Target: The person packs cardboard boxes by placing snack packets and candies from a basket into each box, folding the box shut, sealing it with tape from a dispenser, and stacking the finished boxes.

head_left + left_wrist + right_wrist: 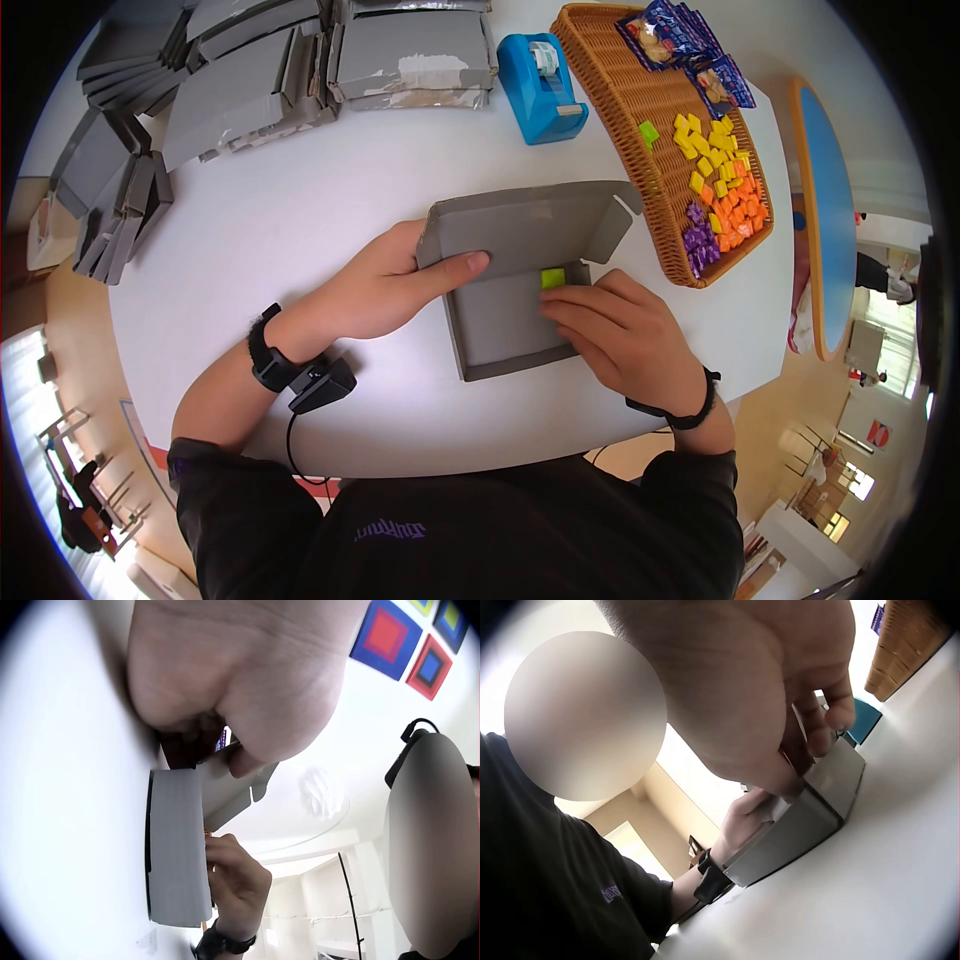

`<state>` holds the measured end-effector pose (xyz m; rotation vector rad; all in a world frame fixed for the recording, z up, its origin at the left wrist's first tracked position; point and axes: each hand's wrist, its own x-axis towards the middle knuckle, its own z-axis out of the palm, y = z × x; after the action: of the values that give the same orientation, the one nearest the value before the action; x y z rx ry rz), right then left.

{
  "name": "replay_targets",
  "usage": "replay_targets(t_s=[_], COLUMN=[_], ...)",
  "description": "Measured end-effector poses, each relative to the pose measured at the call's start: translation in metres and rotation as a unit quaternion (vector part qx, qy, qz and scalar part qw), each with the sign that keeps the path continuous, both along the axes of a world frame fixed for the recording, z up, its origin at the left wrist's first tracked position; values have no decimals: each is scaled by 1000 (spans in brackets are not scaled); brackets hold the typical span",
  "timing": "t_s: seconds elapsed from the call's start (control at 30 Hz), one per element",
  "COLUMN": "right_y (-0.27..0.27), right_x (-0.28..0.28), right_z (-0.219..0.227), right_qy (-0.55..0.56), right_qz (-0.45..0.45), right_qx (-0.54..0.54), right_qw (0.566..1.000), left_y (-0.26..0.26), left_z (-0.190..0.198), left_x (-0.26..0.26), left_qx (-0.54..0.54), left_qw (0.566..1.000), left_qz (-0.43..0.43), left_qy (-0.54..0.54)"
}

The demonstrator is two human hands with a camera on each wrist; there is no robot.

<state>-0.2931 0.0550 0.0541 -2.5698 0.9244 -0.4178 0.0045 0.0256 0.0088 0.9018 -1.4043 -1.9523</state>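
Note:
An open grey cardboard box [500, 320] lies on the white table with its lid [520, 225] raised. The left hand [370, 285] grips the box's left side, thumb on the inner face of the lid and fingers behind it. Inside, near the right wall, a small green packet [552, 278] is at the fingertips of the right hand [630, 335], which pinches it at its lower edge. In the left wrist view, the box [178, 847] stands between the left hand [240, 675] and the right hand [236, 885]. The right wrist view shows the right hand [735, 690] reaching into the box [787, 836]; the packet is hidden there.
A wicker basket [610, 110] with green, yellow, orange and purple packets and blue snack bags stands at the right. Beside it is a blue tape dispenser [540, 90]. Stacked grey boxes [240, 90] fill the back left.

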Motion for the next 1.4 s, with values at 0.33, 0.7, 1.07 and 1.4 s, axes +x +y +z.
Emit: replay_targets(t_s=[0.33,0.7,1.07,1.4], right_y=[2,-70,-89,-36], right_x=[-3,-100,-127,-63], right_z=[0,5,-18,34], right_qy=[-9,-10,-43,-130], right_qz=[-56,-338,-327,-161], right_qx=[3,-97,-63,32], right_qw=[998,936,942,978], left_y=[-2,1,-1,-3], left_z=[3,-5,-5,-2], left_x=[2,5,4,3], left_qx=[-4,-2,7,-9], left_qw=[999,999,999,1000], left_qz=[-16,15,22,17], left_qy=[-36,-51,-40,-17])
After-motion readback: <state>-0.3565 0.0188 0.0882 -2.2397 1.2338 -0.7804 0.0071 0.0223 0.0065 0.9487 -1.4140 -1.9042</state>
